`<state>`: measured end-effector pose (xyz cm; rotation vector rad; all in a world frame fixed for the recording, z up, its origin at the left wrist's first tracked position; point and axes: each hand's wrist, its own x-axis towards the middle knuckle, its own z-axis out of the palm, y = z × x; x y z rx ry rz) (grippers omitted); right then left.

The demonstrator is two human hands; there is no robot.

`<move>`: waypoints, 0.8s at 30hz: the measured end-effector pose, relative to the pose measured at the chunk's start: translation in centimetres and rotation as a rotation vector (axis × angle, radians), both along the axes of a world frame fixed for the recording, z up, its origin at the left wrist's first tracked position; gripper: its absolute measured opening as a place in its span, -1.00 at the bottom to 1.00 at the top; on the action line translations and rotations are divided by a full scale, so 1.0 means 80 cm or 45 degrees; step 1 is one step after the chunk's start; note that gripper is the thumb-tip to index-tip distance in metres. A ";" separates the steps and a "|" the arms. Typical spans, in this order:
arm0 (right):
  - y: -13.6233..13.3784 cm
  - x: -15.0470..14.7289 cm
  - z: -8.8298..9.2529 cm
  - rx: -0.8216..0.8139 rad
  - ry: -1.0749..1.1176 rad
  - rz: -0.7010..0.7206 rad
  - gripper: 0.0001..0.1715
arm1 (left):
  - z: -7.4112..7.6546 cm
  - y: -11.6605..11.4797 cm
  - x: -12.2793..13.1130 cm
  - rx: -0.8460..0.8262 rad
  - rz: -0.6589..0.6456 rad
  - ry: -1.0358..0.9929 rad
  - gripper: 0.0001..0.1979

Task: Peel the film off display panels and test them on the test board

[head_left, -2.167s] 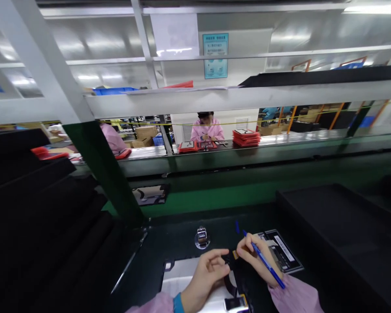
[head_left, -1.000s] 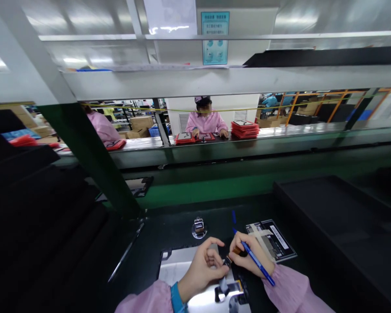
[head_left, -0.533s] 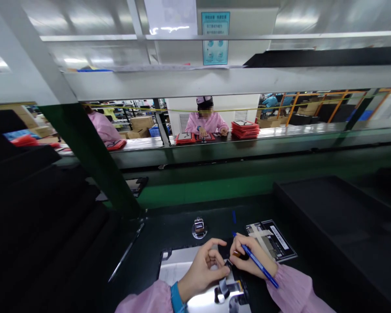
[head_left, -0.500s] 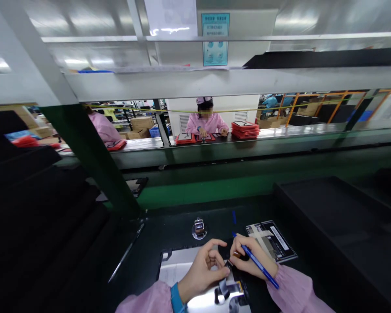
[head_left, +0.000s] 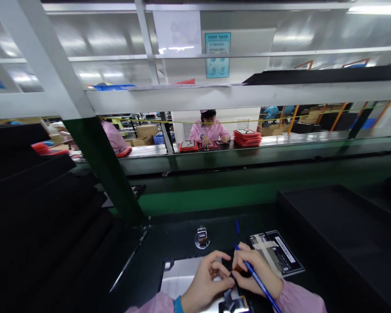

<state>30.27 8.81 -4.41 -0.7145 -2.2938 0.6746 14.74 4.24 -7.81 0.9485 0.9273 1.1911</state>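
A silver-backed flat panel [head_left: 179,274] with a black edge lies on the dark bench, its lower part out of view. My left hand [head_left: 210,280] rests over its right side, with thumb and fingers pinched together; whatever they grip is too small to make out. Close beside it, my right hand [head_left: 256,269] holds a blue pen [head_left: 259,280] slanting across the hand, cap-less end not clear. An orange-brown strip [head_left: 237,269] shows at the right fingertips. Below the left thumb, a grey flex cable [head_left: 228,299] sits on the panel.
Beyond the panel stands a metal tally counter [head_left: 202,238], with a blue pen cap [head_left: 237,227] to its right. A taped black-framed panel [head_left: 282,252] lies right. A metal rod [head_left: 128,261], dark stacks [head_left: 35,226] and a black tray [head_left: 332,217] flank the bench. A co-worker [head_left: 210,130] sits opposite.
The camera has tilted up a little, so the scene sits lower in the picture. Both hands keep nearly the same pose over the panel, the fingertips close together.
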 end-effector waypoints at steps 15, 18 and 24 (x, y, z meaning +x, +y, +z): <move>0.015 0.023 0.018 -0.133 0.370 -0.351 -0.61 | 0.017 0.004 0.006 -0.149 0.121 -0.062 -0.36; 0.026 0.043 0.018 -0.096 0.412 -0.537 -0.57 | 0.014 -0.002 -0.004 -0.060 0.143 0.087 -0.31; 0.043 0.105 -0.010 0.099 0.204 -0.681 -0.61 | -0.007 -0.068 -0.074 0.208 0.065 0.959 -0.42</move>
